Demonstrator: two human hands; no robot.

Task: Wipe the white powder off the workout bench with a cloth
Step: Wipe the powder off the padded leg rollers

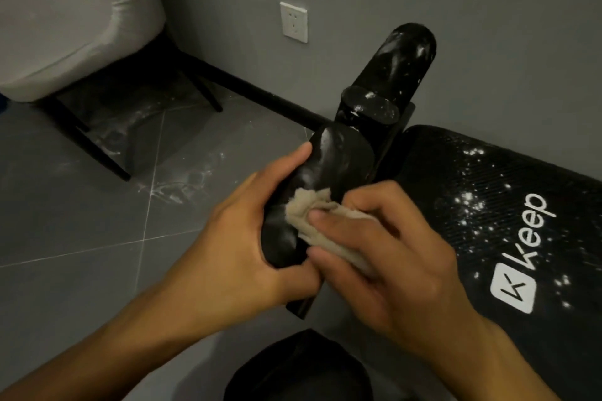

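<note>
The left hand and the right hand are showing bare; both forearms are running uncovered to the lower edge of the view; short, plain fingernails are showing on the right hand; a rounded black shape low in the middle is possibly being a knee in dark cloth, too dim to tell.

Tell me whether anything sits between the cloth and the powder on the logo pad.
Nothing visible does. The right hand holds the cloth against the near roller, and the powdered pad just to its right has nothing lying on it.
</note>
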